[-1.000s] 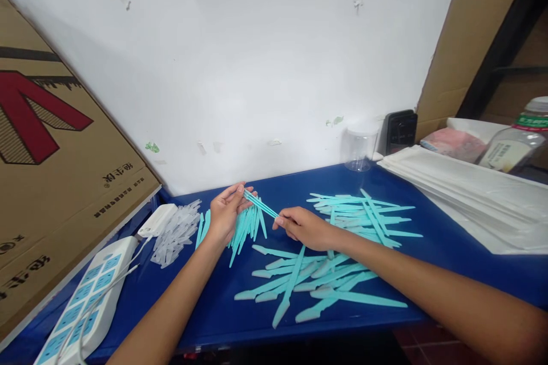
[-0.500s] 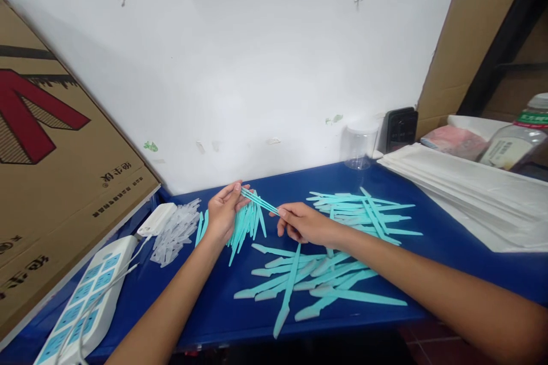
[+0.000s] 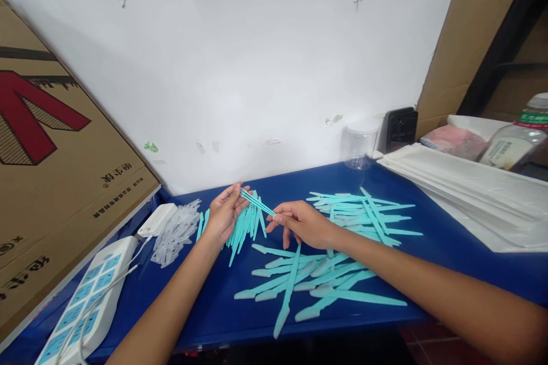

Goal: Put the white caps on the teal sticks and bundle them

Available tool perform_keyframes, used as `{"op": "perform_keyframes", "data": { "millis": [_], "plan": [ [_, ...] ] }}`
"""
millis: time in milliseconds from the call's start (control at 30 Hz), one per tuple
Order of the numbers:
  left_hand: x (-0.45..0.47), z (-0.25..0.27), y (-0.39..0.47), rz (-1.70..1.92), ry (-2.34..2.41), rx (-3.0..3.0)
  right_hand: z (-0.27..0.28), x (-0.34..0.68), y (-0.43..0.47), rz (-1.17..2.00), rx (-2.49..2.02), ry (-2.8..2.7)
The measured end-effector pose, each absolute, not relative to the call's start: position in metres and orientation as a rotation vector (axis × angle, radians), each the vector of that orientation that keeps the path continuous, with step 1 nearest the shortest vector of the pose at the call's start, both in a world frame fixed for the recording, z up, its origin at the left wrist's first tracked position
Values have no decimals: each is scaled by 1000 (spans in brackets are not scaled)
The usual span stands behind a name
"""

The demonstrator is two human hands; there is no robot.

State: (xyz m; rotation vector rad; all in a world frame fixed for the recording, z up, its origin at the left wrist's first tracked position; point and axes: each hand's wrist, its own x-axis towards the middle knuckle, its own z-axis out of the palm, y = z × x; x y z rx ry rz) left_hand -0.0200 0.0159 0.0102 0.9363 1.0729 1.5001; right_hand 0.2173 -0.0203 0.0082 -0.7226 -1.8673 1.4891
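Observation:
A few slim turquoise eyebrow razors (image 3: 258,203), seen nearly edge-on, stretch between my two hands above the table. My left hand (image 3: 224,212) pinches their upper left end between thumb and fingers. At the lower right end, my right hand (image 3: 306,223) holds them with thumb and index finger, its other fingers loosely curled. Behind the left hand lies a bunch of turquoise razors (image 3: 244,228). Below the right hand spreads a loose pile of razors with pale blade ends (image 3: 291,279). Another pile of razors (image 3: 372,217) lies beyond the right forearm, partly hidden by it.
Translucent plastic caps (image 3: 175,234) are heaped at left, beside a white adapter (image 3: 157,219) and a power strip (image 3: 85,302). A transparent jar (image 3: 360,148) stands by the wall. White plastic bags (image 3: 475,194) and a bottle (image 3: 514,142) occupy the right. A cardboard box (image 3: 51,182) leans left.
My right hand has shifted slightly left along the held razors, and its fingers have loosened and spread a little. The left hand stays almost in place. The piles look unchanged.

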Motion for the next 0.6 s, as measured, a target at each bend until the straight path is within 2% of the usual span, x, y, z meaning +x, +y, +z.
{"op": "perform_keyframes", "data": {
  "millis": [267, 600],
  "plan": [
    [-21, 12, 16, 1482, 1032, 912, 10, 217, -21, 1394, -767, -1929],
    [-18, 17, 11, 1385, 1032, 1003, 13, 221, -24, 1520, -670, -2043]
  ]
}}
